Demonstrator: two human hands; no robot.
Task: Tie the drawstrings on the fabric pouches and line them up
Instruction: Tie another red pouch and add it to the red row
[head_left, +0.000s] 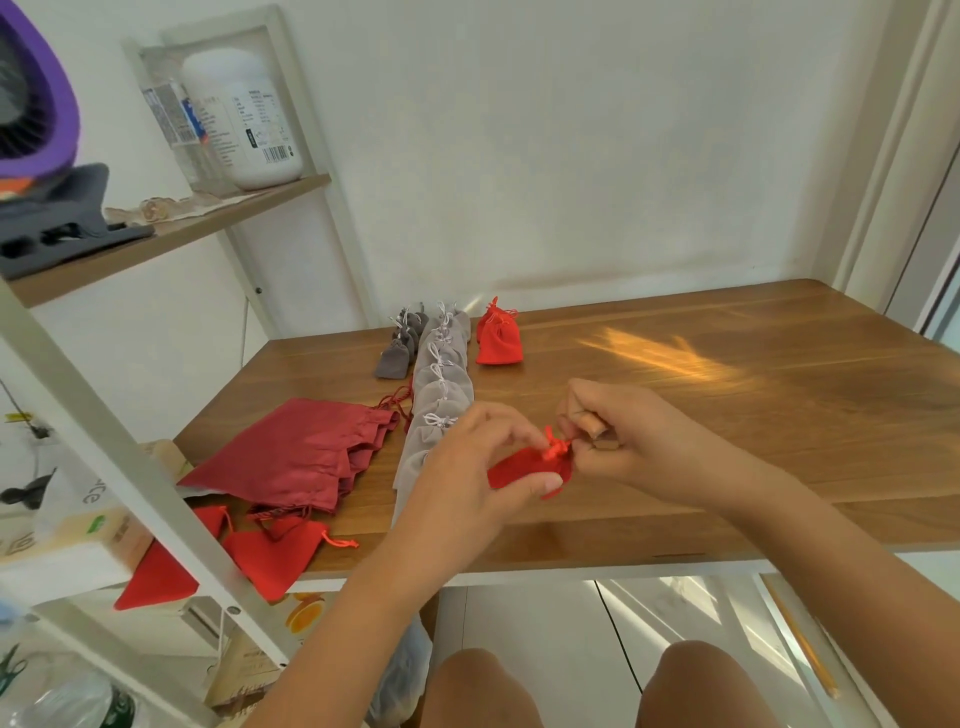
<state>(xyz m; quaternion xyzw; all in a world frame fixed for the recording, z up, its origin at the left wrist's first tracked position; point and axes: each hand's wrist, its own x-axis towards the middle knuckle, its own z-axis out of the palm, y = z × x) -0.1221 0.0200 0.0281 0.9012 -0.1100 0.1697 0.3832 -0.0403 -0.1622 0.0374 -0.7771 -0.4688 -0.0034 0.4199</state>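
Note:
A small bright red pouch (524, 467) lies at the front middle of the wooden table (727, 405). My left hand (467, 467) grips the pouch body with thumb underneath and pinches its red drawstring (555, 450). My right hand (634, 441) pinches the other end of the drawstring at the knot. A line of light grey tied pouches (441, 395) runs from the front toward the wall. Dark grey tied pouches (400, 343) sit left of that line at the back. Tied red pouches (497, 335) stand to its right.
A stack of large dark red pouches (306, 457) lies at the table's left. Loose small red pouches (275, 556) sit at the front left corner. A white shelf frame (145, 467) with bottles (244, 119) and a purple fan (31, 104) stands at the left.

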